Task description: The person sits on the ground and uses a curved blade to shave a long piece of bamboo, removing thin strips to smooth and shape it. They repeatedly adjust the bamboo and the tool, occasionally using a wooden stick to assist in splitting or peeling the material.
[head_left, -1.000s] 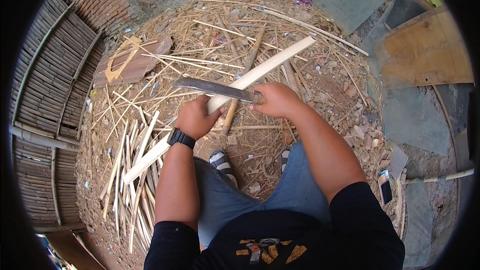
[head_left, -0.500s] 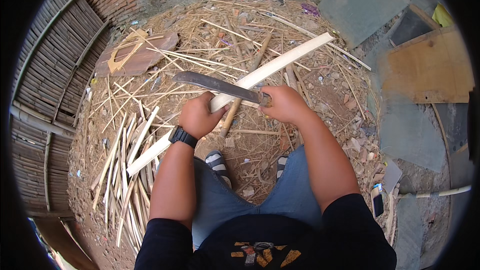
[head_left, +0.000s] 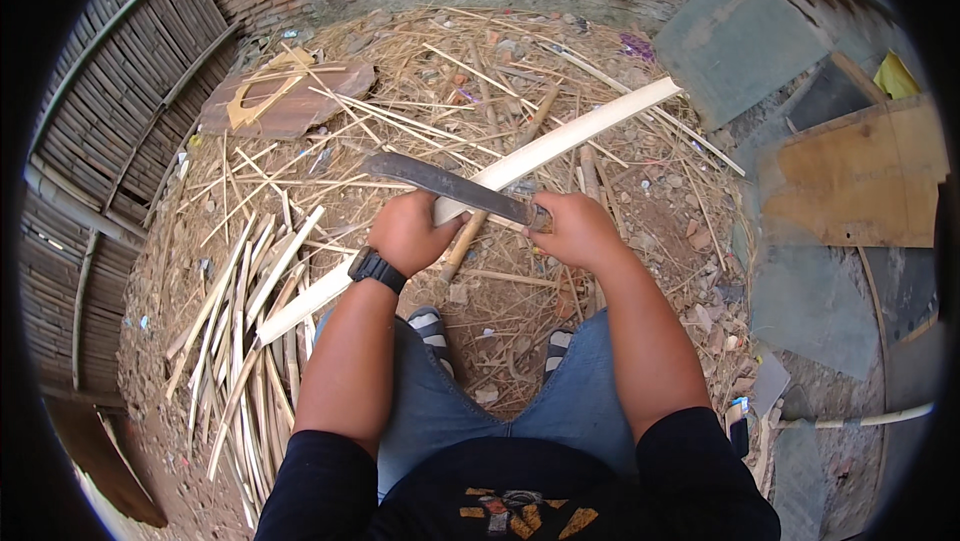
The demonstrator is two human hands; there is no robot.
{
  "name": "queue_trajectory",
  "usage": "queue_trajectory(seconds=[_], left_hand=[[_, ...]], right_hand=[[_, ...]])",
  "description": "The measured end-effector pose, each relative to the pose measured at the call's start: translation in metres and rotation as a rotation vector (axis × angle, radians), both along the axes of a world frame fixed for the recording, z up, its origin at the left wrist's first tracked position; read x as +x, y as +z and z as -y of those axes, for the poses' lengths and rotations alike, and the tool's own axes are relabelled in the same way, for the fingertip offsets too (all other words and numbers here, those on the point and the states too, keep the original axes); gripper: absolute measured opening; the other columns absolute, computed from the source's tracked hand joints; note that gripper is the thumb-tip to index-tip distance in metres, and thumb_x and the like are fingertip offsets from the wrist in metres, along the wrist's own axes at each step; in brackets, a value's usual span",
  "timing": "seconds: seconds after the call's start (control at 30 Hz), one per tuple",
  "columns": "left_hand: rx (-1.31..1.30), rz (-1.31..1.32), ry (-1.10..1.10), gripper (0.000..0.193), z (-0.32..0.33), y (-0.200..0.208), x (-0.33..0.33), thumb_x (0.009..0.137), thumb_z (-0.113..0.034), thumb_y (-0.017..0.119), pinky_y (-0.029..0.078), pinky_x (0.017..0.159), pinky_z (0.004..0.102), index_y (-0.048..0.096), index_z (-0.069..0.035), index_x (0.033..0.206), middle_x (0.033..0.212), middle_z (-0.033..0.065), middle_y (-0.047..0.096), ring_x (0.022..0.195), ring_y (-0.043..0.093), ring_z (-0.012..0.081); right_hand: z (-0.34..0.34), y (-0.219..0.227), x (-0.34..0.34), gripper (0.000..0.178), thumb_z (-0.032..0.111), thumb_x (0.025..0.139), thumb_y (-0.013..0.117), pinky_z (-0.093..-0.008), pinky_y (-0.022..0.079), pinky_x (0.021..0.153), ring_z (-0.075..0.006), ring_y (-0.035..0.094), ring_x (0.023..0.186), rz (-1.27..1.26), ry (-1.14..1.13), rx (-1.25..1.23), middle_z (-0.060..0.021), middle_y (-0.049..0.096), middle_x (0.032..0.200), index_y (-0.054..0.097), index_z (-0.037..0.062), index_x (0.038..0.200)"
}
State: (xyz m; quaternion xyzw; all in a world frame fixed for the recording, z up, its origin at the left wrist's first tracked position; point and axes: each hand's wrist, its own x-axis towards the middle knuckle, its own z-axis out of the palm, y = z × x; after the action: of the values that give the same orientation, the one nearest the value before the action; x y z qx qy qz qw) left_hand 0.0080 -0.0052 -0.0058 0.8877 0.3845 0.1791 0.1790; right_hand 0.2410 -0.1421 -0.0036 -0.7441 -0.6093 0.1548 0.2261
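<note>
A long, pale split-bamboo strip [head_left: 580,136] runs diagonally from the lower left to the upper right. My left hand [head_left: 405,236] is closed around it near its middle, below the blade. In my right hand [head_left: 578,229] is the handle of a dark machete [head_left: 450,184], mostly hidden by my fingers. Its blade points left and lies across the strip, just beyond my left knuckles. From this angle I cannot tell how far the edge bites into the bamboo.
A heap of split bamboo strips [head_left: 235,341] lies at the left, near my leg. Thin sticks and debris cover the ground ahead, with a brown board [head_left: 335,106] at the far left. Sheets [head_left: 860,181] line the right side; a slatted bamboo wall [head_left: 110,81] stands left.
The whole view has shifted slightly, so the ground and wall sit lower and farther right. Both hands keep their grips, and the machete still crosses the strip at nearly the same place.
</note>
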Motion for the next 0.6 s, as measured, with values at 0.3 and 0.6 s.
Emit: queue_trajectory(seconds=[0.3,0.6], left_hand=[[0.034,0.047,0.012,0.045,0.004,0.002,0.005,0.087,-0.043,0.081,0.054,0.066,0.049,0.065,-0.002,0.094,0.073,0.021,0.068,0.071,0.069,0.0412],[0.053,0.06,0.011,0.046,0.002,0.001,0.001,0.086,-0.043,0.082,0.054,0.066,0.0491,0.064,-0.001,0.091,0.074,0.0221,0.068,0.071,0.069,0.0419]], right_hand=[[0.003,0.002,0.023,0.036,0.028,0.086,0.081,-0.0447,0.055,0.076,-0.0361,0.072,0.083,-0.065,-0.174,0.011,-0.0199,0.073,0.088,0.073,0.0075,0.115],[-0.002,-0.006,0.013,0.039,0.031,0.087,0.08,-0.045,0.056,0.075,-0.0342,0.074,0.082,0.051,-0.034,0.005,-0.0174,0.072,0.078,0.071,0.0071,0.117]])
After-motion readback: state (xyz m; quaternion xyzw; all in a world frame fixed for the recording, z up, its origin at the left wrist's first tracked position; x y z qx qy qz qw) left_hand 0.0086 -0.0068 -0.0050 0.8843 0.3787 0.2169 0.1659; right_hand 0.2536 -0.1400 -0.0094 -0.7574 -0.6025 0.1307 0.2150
